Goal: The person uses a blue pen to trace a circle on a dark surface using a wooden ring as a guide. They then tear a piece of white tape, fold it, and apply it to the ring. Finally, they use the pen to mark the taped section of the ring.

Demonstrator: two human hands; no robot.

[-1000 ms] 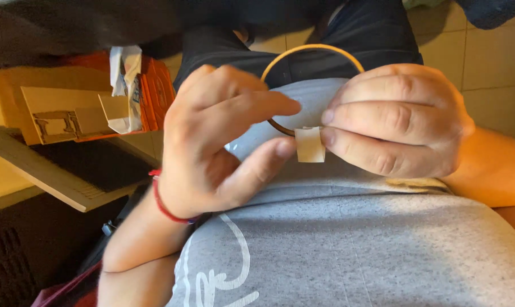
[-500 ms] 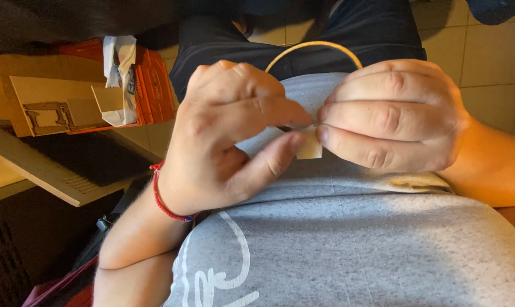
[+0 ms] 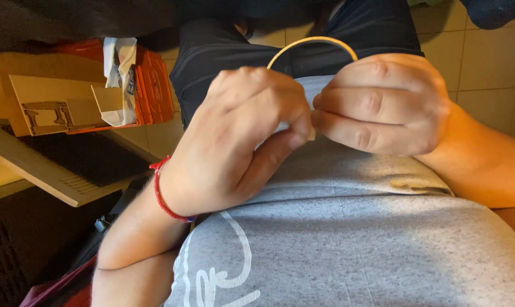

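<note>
Left hand, right hand — fingers of both pinched shut on thin hoop, arc rising above knuckles.

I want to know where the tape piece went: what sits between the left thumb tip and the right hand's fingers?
In the head view, a sliver of pale tape on the thin hoop shows, pinched between left hand and right hand.

Two hands meet at one thin wooden hoop — left hand, right hand. One red string bracelet, one orange box, one crumpled white wrapper — one grey sweatshirt.
</note>
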